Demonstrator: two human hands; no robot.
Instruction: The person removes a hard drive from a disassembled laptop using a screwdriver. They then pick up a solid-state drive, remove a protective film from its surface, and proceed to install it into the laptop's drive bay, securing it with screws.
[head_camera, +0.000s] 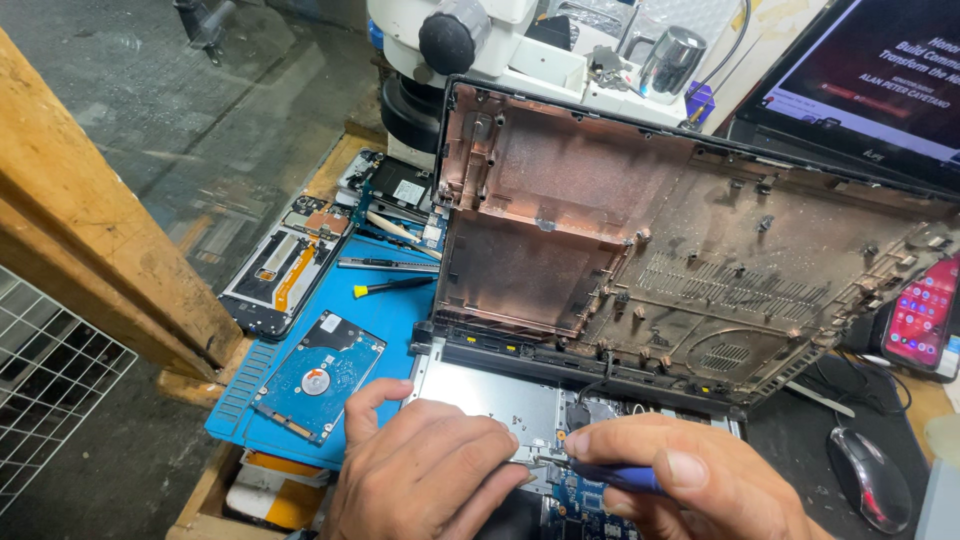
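Head view: opened laptop chassis (500, 400) lies at the near edge of the surface, its bottom cover (640, 240) tilted up behind. Right hand (690, 480) pinches a blue-handled screwdriver (610, 474), long axis pointing left, tip beside the left hand (430, 480), whose curled fingers press the chassis. Tip contact is hidden; wrists cut off.

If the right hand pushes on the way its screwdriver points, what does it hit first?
The right hand aims the blue-handled screwdriver leftward; its tip already sits by the left hand fingertips, so probably those, though depth is unclear.
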